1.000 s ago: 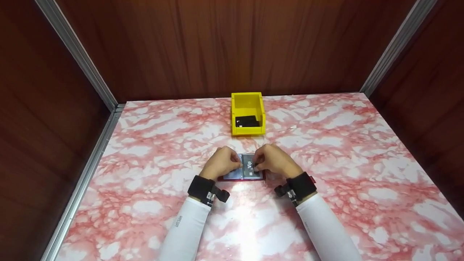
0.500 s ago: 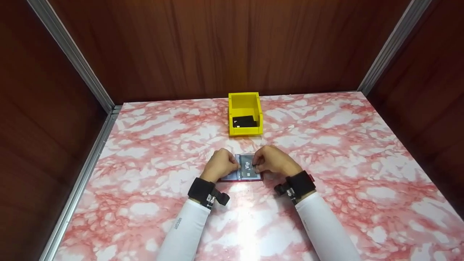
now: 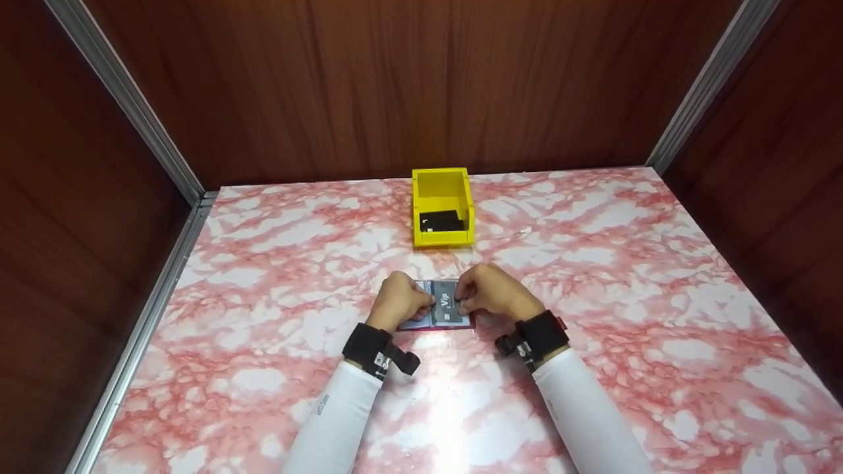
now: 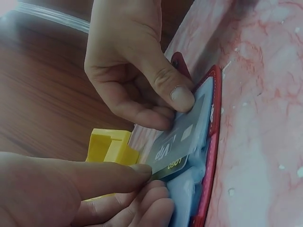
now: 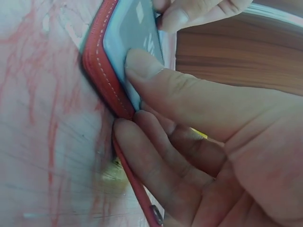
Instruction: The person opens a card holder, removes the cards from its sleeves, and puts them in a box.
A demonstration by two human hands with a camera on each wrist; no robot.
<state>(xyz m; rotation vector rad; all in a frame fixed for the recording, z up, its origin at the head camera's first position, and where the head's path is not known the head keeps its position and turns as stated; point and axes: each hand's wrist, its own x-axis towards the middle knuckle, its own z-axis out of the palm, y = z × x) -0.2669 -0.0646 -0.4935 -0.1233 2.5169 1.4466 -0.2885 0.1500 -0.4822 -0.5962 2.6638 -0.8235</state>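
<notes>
A red card holder (image 4: 217, 94) with clear plastic sleeves lies unfolded on the table. Over its right-hand sleeve is a grey card (image 3: 445, 306) printed "Vip"; in the left wrist view its outer part appears to be under the plastic. My left hand (image 3: 399, 300) pinches the card's edge near the holder's fold, thumb on top. With the thumb on the sleeve and fingers along the red cover's outer edge, my right hand (image 3: 495, 291) grips the holder's right side. A strap with a snap (image 5: 156, 214) sticks out beneath those fingers in the right wrist view.
Beyond the hands stands a yellow bin (image 3: 442, 240) with black cards (image 3: 442, 221) inside. The table (image 3: 263, 368) has a red-and-white marbled top. Dark wood-look panels (image 3: 369, 85) rise behind it and at both sides, joined by metal posts.
The head view has shifted slightly, so the bin and holder appear further left. Both hands stay at the holder, with only small finger movements over the card.
</notes>
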